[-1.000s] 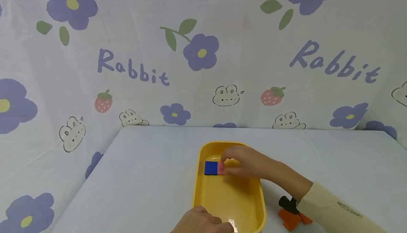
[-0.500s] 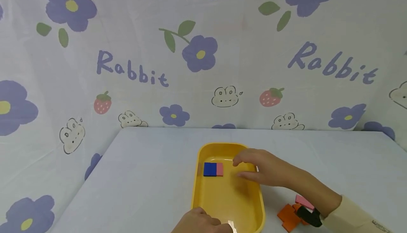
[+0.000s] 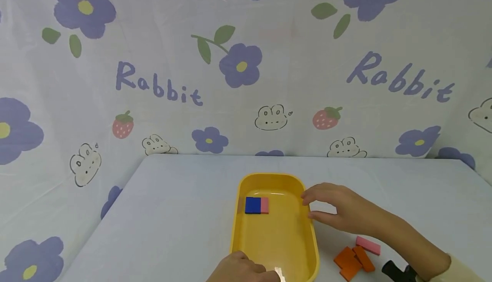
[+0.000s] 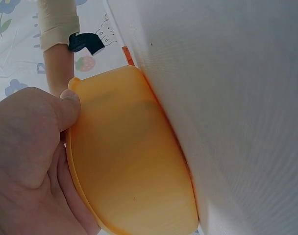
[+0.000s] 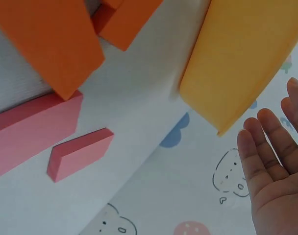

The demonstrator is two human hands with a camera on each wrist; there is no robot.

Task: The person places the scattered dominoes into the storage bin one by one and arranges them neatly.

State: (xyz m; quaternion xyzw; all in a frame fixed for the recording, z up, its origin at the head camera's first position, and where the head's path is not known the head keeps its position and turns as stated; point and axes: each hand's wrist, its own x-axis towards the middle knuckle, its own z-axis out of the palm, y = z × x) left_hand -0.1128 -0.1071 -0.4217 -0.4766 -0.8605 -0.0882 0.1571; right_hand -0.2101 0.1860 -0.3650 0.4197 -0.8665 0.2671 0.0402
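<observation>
A yellow plastic tray [image 3: 274, 239] stands on the white table. My left hand [image 3: 246, 269] holds its near rim, and in the left wrist view the thumb of that left hand [image 4: 26, 142] lies over the edge of the tray [image 4: 124, 147]. Inside, against the left wall, a blue piece [image 3: 253, 205] and a narrow pink block [image 3: 265, 205] lie side by side. Above the tray's right rim hovers my right hand [image 3: 344, 209], fingers spread from the thumb and holding nothing. In the right wrist view that right hand's fingers [image 5: 261, 156] are nearly straight.
Right of the tray lie several orange blocks [image 3: 347, 261], some touching, and a pink block [image 3: 368, 245] beside them. Two pink blocks, one smaller [image 5: 83, 154], show in the right wrist view. A black wrist strap [image 3: 396, 271] is on the right forearm. Patterned cloth [image 3: 230, 102] hangs behind the table.
My right hand has drawn back to the right from the pink block inside the tray to the tray's right rim, uncovering the orange and pink blocks outside. The left hand stays put.
</observation>
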